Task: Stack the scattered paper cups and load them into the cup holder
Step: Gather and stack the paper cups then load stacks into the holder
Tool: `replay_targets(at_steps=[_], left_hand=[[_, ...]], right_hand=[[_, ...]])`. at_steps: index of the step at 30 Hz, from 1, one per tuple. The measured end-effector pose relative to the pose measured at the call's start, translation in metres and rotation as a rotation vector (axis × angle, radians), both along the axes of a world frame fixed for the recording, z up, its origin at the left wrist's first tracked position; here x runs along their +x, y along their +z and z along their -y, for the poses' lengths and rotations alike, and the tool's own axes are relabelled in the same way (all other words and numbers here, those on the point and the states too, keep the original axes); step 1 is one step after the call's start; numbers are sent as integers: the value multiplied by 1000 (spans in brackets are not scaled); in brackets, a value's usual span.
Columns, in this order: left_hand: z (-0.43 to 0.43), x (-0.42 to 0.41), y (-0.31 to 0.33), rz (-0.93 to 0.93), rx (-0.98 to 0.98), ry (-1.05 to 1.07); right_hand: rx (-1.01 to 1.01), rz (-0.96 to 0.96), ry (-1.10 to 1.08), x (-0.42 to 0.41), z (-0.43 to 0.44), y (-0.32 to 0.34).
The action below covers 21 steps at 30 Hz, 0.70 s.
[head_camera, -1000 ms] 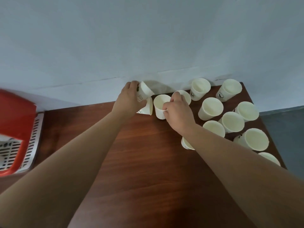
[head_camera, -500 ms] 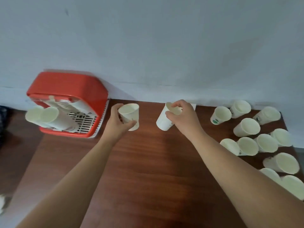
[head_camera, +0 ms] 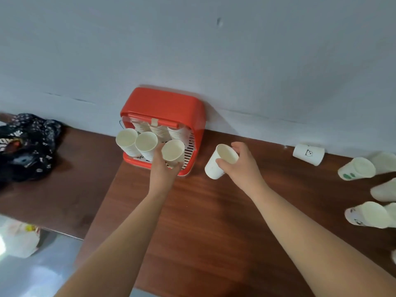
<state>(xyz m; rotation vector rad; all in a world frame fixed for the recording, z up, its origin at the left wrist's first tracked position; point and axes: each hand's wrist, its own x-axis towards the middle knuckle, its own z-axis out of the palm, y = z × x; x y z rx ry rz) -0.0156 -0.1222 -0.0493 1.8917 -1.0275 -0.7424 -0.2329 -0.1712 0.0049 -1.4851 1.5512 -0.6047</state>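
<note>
The step in hand looks like feeding a cup onto the right-hand column of the red cup holder (head_camera: 162,103), which stands on the table (head_camera: 203,211) against the wall. The left hand (head_camera: 164,170) has fingers and thumb curled round a paper cup (head_camera: 173,150) just in front of that column, mouth tilted up toward the camera. Whether its base already sits inside the ribbed right stack (head_camera: 176,131) behind it cannot be told. The left stack (head_camera: 126,140) and the middle stack (head_camera: 146,143) jut out beside it, close enough to be knocked. To do this well, the person should probably line the cup's axis up with the slanted column first, then slide it straight in with light pressure on the wall, since paper dents easily and a skewed cup tends to jam on the rim below. The right hand (head_camera: 240,166) pinches a second cup (head_camera: 216,166) at its rim, held tilted just right of the holder and above the table, so it seems ready to follow. It is best kept clear until the left hand lets go. The loose cups (head_camera: 356,169) lie well apart at the far right of the table.
</note>
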Motion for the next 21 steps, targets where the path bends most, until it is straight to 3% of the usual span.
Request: replay_targets(at_steps=[7, 21], left_hand=[[19, 6, -51, 181, 60, -52], [18, 28, -66, 117, 183, -211]], right_hand=[[-39, -83, -58, 25, 3, -14], [-114, -79, 87, 88, 24, -33]])
